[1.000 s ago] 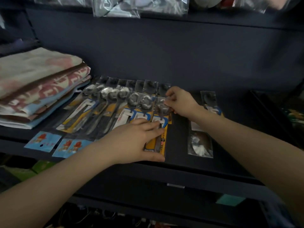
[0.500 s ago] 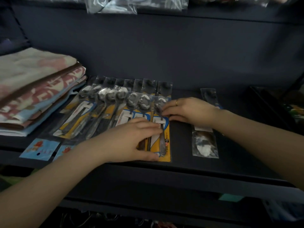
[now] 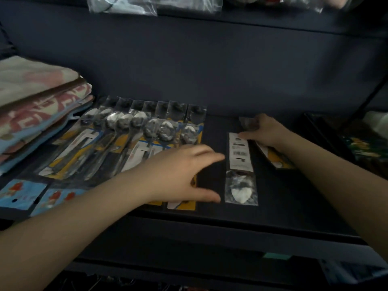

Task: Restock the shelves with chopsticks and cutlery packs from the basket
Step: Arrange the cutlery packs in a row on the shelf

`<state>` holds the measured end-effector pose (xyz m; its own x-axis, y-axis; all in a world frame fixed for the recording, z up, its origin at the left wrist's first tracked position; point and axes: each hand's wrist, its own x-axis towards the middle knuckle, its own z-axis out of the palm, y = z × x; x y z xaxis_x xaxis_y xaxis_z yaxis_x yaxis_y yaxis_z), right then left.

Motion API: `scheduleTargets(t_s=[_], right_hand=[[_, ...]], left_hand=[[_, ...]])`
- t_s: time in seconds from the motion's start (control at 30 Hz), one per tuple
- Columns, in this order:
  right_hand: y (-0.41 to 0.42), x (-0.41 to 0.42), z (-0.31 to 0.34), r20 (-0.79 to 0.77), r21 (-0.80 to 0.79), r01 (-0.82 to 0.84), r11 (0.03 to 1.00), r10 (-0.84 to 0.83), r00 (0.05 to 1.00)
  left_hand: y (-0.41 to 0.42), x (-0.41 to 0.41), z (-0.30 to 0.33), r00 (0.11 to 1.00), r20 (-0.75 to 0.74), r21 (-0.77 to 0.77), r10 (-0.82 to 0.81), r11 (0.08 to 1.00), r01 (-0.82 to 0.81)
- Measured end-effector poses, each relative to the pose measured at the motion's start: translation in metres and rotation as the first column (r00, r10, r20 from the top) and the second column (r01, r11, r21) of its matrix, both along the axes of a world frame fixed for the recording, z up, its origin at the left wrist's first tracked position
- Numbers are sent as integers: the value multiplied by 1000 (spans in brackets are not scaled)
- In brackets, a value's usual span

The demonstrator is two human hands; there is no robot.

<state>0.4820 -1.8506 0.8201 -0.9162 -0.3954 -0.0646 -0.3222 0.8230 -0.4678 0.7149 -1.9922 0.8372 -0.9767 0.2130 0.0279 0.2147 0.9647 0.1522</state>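
A row of several spoon packs (image 3: 134, 139) with yellow backing cards lies side by side on the dark shelf (image 3: 210, 213). My left hand (image 3: 184, 175) hovers low over the near end of the rightmost one, fingers straight and spread, pointing right. To the right lies a single spoon pack with a white label (image 3: 240, 156), bowl end toward me. My right hand (image 3: 266, 131) sits further back. Its thumb touches the white label's far end, and its fingers curl on the top of a slanted yellow-backed cutlery pack (image 3: 277, 160) that runs under my wrist.
Folded towels (image 3: 37, 101) are stacked at the shelf's left end. Two blue cards (image 3: 21, 194) lie at the front left. Clear plastic bags (image 3: 121, 7) hang from the shelf above. A dark tray with coloured goods (image 3: 361, 148) borders the right side.
My right hand left the rightmost spoon pack and moved right onto the two separate packs, and a yellow-backed pack now shows under it. My left hand slid right and spread its fingers.
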Motion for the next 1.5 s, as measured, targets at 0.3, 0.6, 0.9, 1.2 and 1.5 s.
scheduleTargets(t_s=[0.3,0.6,0.9,1.2,1.5], right_hand=[[13,-11,11,257,-239,89,967,-26,966],[45,13,59,267,-631,55,774,150,952],[50,46,73,26,-663,-206,719,297,954],[39,65,73,43,-693,-255,674,391,919],[-1,80,58,164,-756,-107,646,344,925]], left_hand=[[32,-44,-2,977,139,-235,-161,953,190],[56,-49,2,982,136,-366,-131,915,173],[36,-45,8,998,64,-4,14,1000,-14],[-21,-77,60,842,-319,727,434,683,-76],[-5,-86,61,933,-180,898,312,439,26]])
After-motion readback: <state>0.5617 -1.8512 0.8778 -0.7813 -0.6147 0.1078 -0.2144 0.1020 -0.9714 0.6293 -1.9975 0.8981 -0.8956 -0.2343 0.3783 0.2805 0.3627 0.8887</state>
